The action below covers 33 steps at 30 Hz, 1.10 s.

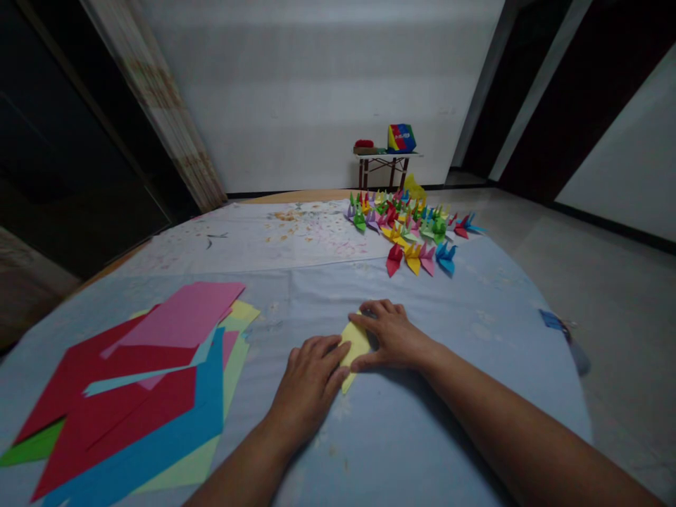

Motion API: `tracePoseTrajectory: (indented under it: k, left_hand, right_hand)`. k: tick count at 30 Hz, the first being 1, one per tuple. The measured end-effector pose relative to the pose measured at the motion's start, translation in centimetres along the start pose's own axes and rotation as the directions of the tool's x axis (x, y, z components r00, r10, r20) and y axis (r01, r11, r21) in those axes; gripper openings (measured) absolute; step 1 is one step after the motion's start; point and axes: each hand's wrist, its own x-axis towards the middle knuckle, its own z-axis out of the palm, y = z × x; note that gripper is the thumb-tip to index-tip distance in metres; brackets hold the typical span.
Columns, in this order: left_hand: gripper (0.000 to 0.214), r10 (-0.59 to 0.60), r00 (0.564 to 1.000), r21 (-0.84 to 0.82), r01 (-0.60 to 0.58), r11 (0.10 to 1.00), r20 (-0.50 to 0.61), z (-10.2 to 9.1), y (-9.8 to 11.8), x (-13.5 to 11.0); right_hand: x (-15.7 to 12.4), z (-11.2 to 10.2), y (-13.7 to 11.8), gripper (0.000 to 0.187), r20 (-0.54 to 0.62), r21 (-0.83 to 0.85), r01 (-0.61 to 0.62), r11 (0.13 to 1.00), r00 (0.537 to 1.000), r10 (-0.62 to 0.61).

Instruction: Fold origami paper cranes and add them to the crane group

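Note:
A small folded yellow paper point(355, 346) lies on the light blue table cover point(401, 436), partly hidden under both hands. My left hand point(310, 384) lies flat on its lower left part, fingers stretched out. My right hand point(389, 336) presses flat on its upper right part, fingers and thumb spread along the paper's edges. Neither hand grips the paper; both rest on top of it.
A loose stack of coloured paper sheets point(142, 380) in red, pink, blue, yellow and green lies at the left. Several folded paper figures point(409, 229) in many colours stand at the far right of the table. A small table with a colourful box point(401, 138) stands by the wall.

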Motion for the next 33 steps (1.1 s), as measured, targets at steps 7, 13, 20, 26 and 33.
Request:
tracePoseTrajectory:
  k: [7, 13, 20, 26, 33]
  left_hand:
    - [0.057, 0.121, 0.992, -0.134, -0.114, 0.984, 0.047, -1.2, -1.3, 0.0]
    - [0.044, 0.149, 0.988, -0.139, -0.142, 0.980, 0.044, -1.2, -1.5, 0.3]
    - [0.033, 0.099, 0.995, -0.143, -0.099, 0.985, -0.008, -1.4, -0.7, 0.6]
    - [0.033, 0.112, 0.993, -0.035, -0.111, 0.993, 0.029, -1.4, -0.3, 0.3]
    - [0.033, 0.065, 0.996, 0.079, -0.070, 0.994, 0.062, -1.3, 0.4, 0.2]
  right_hand:
    - [0.1, 0.0, 0.2, 0.090, 0.004, 0.021, 0.003, 1.000, 1.000, -0.003]
    - [0.1, 0.0, 0.2, 0.090, 0.014, 0.024, 0.001, 1.000, 1.000, -0.001]
    - [0.0, -0.1, 0.1, 0.089, 0.018, 0.019, -0.002, 1.000, 1.000, 0.001]
    - [0.0, -0.1, 0.1, 0.091, 0.007, 0.027, 0.003, 1.000, 1.000, -0.003]
    - [0.0, -0.2, 0.1, 0.092, 0.007, 0.032, -0.001, 0.999, 1.000, 0.000]
